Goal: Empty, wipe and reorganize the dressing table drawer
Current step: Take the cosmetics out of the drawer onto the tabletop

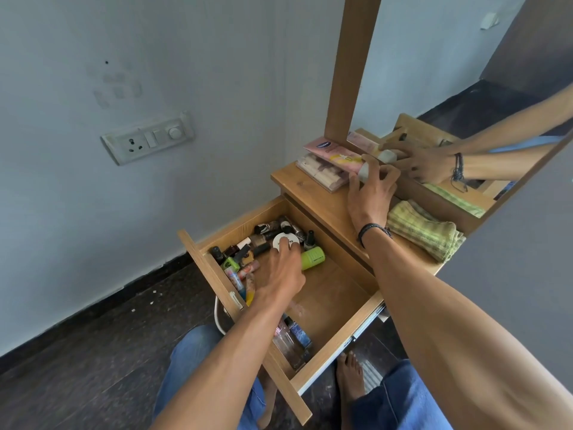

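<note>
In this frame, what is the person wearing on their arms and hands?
Both forearms are bare, with no sleeves in view. The right hand has a dark braided cord band around its wrist; the mirror reflection shows dark threads there too. The left hand shows no band, ring or glove. Blue denim covers the legs below.

Bottles (266,240) crowd the far left of the open drawer (338,302); a folded cloth (424,231) lies on the tabletop (313,193) behind.
</note>
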Action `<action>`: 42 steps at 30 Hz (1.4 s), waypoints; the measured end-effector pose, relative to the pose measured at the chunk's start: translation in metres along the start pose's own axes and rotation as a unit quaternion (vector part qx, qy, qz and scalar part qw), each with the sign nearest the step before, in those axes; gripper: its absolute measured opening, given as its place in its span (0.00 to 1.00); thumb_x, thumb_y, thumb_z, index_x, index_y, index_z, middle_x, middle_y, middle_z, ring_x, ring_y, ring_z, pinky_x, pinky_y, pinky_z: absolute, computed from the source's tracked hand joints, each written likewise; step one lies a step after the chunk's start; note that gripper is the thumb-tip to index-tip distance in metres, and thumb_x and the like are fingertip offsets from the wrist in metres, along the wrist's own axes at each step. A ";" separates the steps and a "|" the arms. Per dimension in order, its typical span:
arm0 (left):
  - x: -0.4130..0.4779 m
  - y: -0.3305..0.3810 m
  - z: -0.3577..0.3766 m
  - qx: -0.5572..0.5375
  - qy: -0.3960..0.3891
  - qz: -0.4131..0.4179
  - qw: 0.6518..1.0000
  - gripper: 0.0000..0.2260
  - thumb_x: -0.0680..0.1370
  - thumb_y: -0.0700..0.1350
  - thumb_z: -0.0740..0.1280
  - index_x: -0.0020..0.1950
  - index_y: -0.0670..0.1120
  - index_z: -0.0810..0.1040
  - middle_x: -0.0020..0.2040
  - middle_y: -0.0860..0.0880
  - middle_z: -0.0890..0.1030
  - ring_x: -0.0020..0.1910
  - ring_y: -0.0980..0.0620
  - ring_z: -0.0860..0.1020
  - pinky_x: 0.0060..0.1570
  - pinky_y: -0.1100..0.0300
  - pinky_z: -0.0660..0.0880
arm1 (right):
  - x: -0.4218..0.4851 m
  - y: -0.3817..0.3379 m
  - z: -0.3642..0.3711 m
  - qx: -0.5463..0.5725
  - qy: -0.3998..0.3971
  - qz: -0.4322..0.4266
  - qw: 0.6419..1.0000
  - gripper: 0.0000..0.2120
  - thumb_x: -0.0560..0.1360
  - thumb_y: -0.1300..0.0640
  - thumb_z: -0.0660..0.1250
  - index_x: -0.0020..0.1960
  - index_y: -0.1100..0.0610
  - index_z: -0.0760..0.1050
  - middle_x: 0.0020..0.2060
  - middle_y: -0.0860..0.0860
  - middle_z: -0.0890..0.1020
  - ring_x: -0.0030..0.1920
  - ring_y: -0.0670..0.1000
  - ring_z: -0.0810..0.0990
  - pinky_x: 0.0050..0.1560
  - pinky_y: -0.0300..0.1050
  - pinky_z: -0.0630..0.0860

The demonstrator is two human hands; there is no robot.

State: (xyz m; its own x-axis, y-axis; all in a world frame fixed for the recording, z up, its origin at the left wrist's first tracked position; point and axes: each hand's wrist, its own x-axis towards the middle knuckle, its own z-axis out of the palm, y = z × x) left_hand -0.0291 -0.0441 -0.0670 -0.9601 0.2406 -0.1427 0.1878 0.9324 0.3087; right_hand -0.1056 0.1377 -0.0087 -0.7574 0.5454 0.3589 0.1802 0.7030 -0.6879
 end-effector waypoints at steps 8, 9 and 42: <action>-0.003 -0.006 -0.004 -0.061 0.070 -0.012 0.996 0.21 0.73 0.47 0.74 0.65 0.45 0.78 0.59 0.46 0.82 0.56 0.44 0.78 0.50 0.49 0.79 | -0.002 -0.003 -0.003 0.011 -0.012 0.001 1.000 0.24 0.81 0.48 0.66 0.76 0.44 0.64 0.67 0.56 0.62 0.62 0.62 0.69 0.58 0.56 0.73; -0.005 -0.005 -0.006 -0.072 0.075 -0.016 0.994 0.21 0.73 0.48 0.74 0.65 0.46 0.79 0.58 0.47 0.83 0.55 0.45 0.79 0.48 0.49 0.80 | -0.002 -0.003 -0.003 0.017 -0.013 0.000 1.000 0.26 0.80 0.48 0.66 0.76 0.43 0.63 0.67 0.56 0.62 0.62 0.61 0.69 0.57 0.55 0.73; 0.079 0.080 -0.091 -0.356 0.143 0.069 0.921 0.22 0.74 0.47 0.76 0.67 0.47 0.78 0.63 0.49 0.77 0.54 0.56 0.73 0.49 0.64 0.68 | -0.008 -0.002 -0.020 0.321 0.071 0.097 0.939 0.09 0.76 0.62 0.61 0.53 0.53 0.75 0.52 0.48 0.80 0.47 0.36 0.75 0.48 0.37 0.69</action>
State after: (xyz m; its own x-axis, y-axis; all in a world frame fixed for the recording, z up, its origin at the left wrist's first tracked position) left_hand -0.1090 0.0253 0.0316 -0.9719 0.1674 0.1657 0.2257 0.4613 0.8581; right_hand -0.0876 0.1414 0.0028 -0.6497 0.7223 0.2369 -0.1448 0.1884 -0.9714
